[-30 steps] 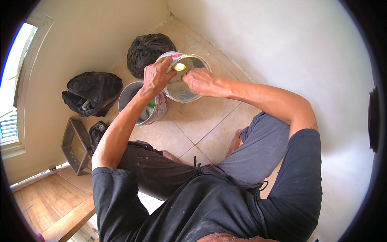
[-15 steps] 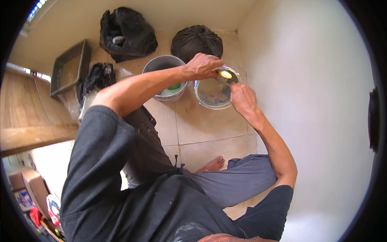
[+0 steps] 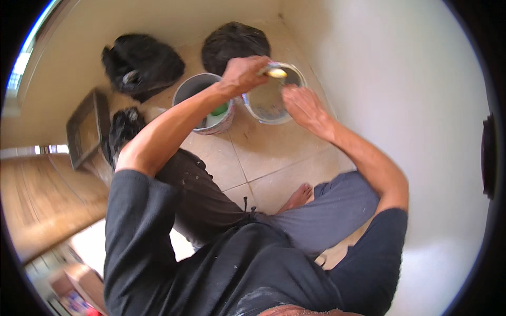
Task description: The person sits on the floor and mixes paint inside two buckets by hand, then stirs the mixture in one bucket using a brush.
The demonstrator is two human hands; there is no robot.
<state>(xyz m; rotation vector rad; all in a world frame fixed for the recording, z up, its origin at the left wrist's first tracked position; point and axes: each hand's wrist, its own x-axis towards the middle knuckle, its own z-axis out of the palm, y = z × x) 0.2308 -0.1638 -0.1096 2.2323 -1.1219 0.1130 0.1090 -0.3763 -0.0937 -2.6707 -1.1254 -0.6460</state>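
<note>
My left hand (image 3: 245,75) reaches over a round, pale-rimmed bucket (image 3: 268,121). Its fingers are closed on a slim object with a yellow-and-white end (image 3: 276,73); the rest is too hidden to name. On the right side of the bucket, my right hand (image 3: 307,109) is closed like a fist, close to that end. What it grips, if anything, does not show. Greyish residue coats the bucket's inside. Just left stands a second bucket (image 3: 224,126), grey inside, with a green object (image 3: 220,109) in pale liquid; my left forearm crosses above it.
Two black plastic bags (image 3: 143,63) (image 3: 235,45) sit behind the buckets. To the left are a dark rectangular tray (image 3: 97,105), tilted, a smaller black bag (image 3: 126,126) and a wooden surface (image 3: 58,195). A white wall (image 3: 421,131) rises at the right, beyond the tiled floor (image 3: 269,152).
The whole view has shifted and turned, so the buckets sit further up and left. Both hands stay at the right bucket, the left still holding the yellow-and-white-ended object, which appears more level.
</note>
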